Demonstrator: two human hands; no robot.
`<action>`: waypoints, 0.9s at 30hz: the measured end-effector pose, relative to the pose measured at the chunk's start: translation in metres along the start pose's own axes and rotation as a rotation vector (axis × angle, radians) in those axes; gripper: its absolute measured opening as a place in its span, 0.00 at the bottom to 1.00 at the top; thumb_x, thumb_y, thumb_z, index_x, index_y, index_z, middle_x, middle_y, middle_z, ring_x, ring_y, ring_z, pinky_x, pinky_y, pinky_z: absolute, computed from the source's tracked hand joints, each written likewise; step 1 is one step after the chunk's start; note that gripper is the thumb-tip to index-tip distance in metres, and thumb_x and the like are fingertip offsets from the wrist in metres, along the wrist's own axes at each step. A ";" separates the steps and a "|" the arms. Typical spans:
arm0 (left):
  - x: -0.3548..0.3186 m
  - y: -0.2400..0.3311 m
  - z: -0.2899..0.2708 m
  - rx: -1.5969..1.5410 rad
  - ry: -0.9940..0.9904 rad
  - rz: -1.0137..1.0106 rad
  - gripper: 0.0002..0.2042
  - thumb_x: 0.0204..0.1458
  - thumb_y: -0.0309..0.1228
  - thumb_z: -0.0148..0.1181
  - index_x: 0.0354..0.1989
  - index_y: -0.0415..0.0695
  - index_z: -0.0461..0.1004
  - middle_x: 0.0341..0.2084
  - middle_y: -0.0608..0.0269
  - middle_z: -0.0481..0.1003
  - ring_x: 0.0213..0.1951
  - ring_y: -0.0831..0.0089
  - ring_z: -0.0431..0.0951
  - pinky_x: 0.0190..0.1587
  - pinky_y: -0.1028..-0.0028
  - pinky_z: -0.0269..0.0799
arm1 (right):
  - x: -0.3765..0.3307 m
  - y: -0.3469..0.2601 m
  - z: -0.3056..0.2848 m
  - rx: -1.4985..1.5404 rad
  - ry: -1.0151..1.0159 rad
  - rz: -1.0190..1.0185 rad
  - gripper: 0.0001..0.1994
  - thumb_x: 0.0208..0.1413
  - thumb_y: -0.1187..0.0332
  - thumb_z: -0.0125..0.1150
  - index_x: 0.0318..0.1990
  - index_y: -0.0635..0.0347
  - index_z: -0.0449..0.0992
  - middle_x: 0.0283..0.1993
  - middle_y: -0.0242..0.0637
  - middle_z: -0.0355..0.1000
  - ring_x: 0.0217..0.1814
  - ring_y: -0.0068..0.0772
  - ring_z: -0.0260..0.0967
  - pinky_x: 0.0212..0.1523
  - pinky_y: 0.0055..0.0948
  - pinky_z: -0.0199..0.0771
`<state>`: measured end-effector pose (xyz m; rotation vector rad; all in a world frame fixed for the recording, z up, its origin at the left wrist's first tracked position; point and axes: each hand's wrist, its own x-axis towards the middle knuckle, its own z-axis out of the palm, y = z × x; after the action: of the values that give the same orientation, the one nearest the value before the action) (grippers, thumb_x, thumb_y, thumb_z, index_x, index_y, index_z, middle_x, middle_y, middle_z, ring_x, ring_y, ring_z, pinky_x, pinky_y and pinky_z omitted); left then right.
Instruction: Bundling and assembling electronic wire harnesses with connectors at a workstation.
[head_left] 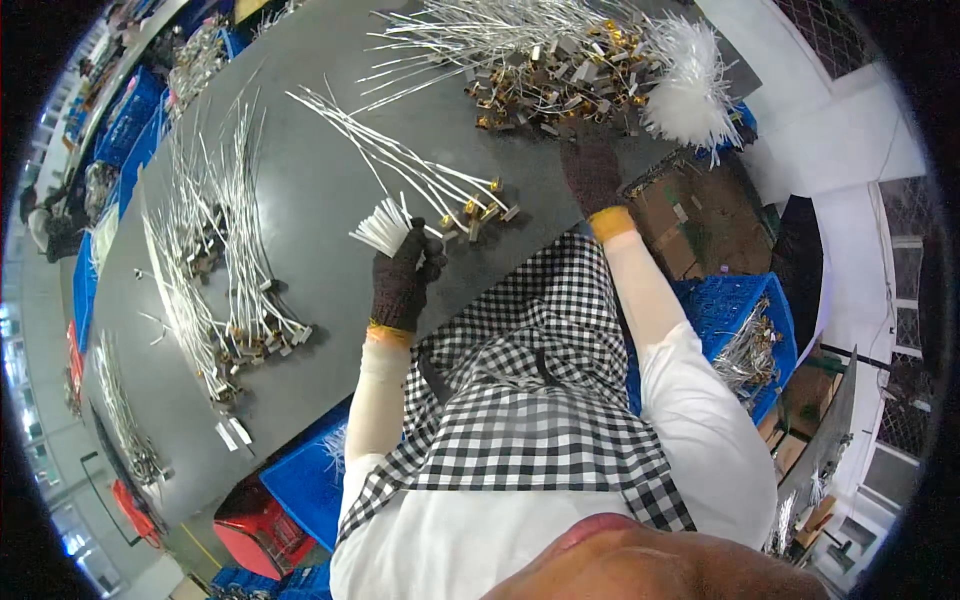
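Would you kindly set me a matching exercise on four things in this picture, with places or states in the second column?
1. left hand in a dark glove
2. right hand in a dark glove
3. blue plastic basket
4. black-and-white checked cloth apron

A. worn over a white top
B. at the edge of the large heap of metal-ended white wires
C. right of the right forearm
D. holding short white strips

Pairs: 1-D, 2-B, 3-C, 4-A

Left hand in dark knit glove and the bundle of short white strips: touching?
Touching. The head view shows the left hand closed around one end of the bundle of white strips, which fans out from its grip.
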<state>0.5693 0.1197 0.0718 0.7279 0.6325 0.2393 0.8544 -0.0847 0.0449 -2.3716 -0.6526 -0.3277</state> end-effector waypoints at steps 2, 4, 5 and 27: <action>-0.001 -0.009 0.013 0.877 -0.057 0.567 0.18 0.51 0.21 0.62 0.51 0.41 0.73 0.30 0.59 0.75 0.32 0.71 0.77 0.33 0.74 0.74 | 0.026 0.019 0.016 -0.281 0.101 -0.250 0.20 0.60 0.58 0.52 0.58 0.52 0.70 0.51 0.49 0.72 0.53 0.52 0.69 0.55 0.48 0.68; 0.000 -0.007 0.032 0.340 0.007 0.280 0.08 0.57 0.28 0.59 0.42 0.38 0.75 0.28 0.59 0.76 0.24 0.72 0.75 0.23 0.76 0.67 | 0.036 -0.013 0.004 -0.348 0.042 -0.206 0.20 0.59 0.60 0.52 0.57 0.52 0.71 0.51 0.49 0.72 0.53 0.52 0.69 0.55 0.49 0.67; -0.002 -0.008 0.036 0.437 -0.054 0.307 0.08 0.57 0.28 0.59 0.42 0.38 0.76 0.28 0.59 0.76 0.24 0.72 0.75 0.23 0.76 0.67 | 0.038 -0.023 -0.005 -0.425 -0.016 -0.146 0.19 0.59 0.61 0.53 0.57 0.53 0.71 0.51 0.48 0.72 0.53 0.52 0.69 0.55 0.51 0.67; 0.006 -0.045 0.073 0.603 -0.391 0.292 0.13 0.55 0.22 0.60 0.49 0.37 0.74 0.44 0.58 0.76 0.43 0.65 0.79 0.48 0.68 0.76 | -0.006 0.041 -0.070 -0.304 -0.088 -0.155 0.19 0.53 0.57 0.59 0.50 0.57 0.75 0.48 0.46 0.74 0.52 0.49 0.71 0.53 0.47 0.71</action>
<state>0.6181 0.0498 0.0798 1.4116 0.2130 0.1651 0.8667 -0.1597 0.0737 -2.6414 -0.8849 -0.4168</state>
